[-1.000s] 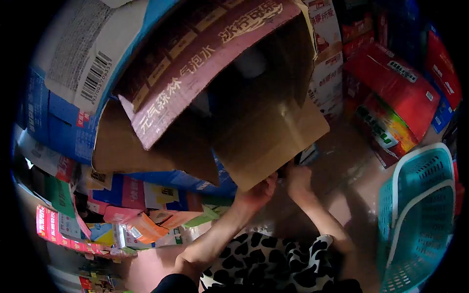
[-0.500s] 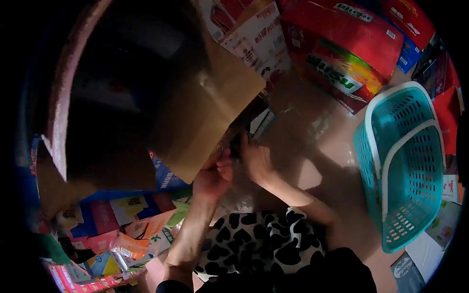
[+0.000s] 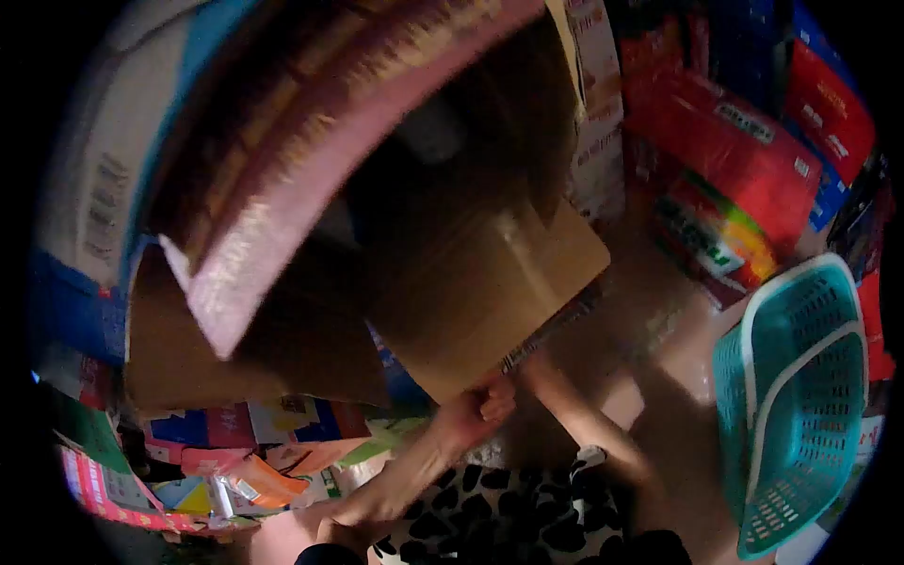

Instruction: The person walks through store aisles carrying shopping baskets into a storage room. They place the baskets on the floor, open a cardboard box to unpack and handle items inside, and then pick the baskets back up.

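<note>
A large open cardboard box fills the upper middle, its brown flap hanging towards me and its inside dark. My left hand is closed, fingers curled, just below the flap's near edge; what it grips, if anything, is hidden. Beside it, my right hand reaches up under the flap, so its fingers are mostly out of sight. A dark printed edge of some pack shows along the flap's underside, close to both hands. Its kind is hard to make out.
A teal plastic basket with a white rim and handle stands at right. Behind it are red cartons. Colourful flattened packaging lies at lower left, and a pink-edged box flap looms close at upper left.
The view has swung, so the box, basket and cartons appear further right and lower. My right hand has gone further beneath the flap; my left stays by its edge.
</note>
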A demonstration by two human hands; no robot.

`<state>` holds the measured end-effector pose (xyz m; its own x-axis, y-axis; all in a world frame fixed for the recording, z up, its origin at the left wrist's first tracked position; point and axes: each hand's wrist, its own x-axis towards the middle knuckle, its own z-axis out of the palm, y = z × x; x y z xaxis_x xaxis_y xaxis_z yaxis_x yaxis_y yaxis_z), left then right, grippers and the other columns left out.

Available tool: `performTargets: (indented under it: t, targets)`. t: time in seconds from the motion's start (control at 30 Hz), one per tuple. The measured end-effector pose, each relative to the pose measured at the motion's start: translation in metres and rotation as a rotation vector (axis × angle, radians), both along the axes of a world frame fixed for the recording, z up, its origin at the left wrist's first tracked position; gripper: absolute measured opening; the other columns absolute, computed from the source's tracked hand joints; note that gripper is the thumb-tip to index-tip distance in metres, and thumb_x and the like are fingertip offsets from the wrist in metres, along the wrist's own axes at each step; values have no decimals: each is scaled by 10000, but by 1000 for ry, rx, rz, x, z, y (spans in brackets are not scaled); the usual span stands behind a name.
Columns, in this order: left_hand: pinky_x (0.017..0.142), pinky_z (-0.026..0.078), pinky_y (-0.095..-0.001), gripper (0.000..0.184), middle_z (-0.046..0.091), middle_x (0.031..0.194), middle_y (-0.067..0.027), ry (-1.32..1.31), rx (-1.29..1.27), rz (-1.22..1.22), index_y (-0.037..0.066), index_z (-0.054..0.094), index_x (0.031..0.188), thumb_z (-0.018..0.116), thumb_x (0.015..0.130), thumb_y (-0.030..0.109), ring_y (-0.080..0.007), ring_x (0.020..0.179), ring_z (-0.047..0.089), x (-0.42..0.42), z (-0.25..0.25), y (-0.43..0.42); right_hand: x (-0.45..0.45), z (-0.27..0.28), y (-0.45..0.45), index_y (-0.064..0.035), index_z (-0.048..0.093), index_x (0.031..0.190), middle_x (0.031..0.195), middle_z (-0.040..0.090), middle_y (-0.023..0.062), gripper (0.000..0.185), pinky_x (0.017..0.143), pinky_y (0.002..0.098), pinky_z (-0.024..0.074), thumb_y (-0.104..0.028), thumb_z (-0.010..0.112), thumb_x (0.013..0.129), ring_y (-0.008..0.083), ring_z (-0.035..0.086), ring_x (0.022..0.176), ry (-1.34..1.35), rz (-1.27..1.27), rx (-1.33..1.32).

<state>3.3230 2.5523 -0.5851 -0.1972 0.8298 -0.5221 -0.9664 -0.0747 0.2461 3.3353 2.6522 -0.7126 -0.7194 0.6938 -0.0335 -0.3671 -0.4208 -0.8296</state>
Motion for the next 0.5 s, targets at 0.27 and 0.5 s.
performTargets:
  t: [0.27,0.5]
  targets:
    - [498,332,-235,256,487,714,-35,148,-306,-86,68,543,951,598,908,314,-131,592,447,14,-47,-11,62,5,16,-32,585,1058,897,642,130,239,736,364,488,-5,574,820,262,620,851,-277,39,666]
    - [621,436,-280,585,600,869,-58,280,-422,-625,48,576,1012,507,875,613,-159,727,555,26,-48,-11,177,48,23,-21,578,1094,970,656,161,272,724,339,512,34,537,831,282,645,859,-464,-230,495]
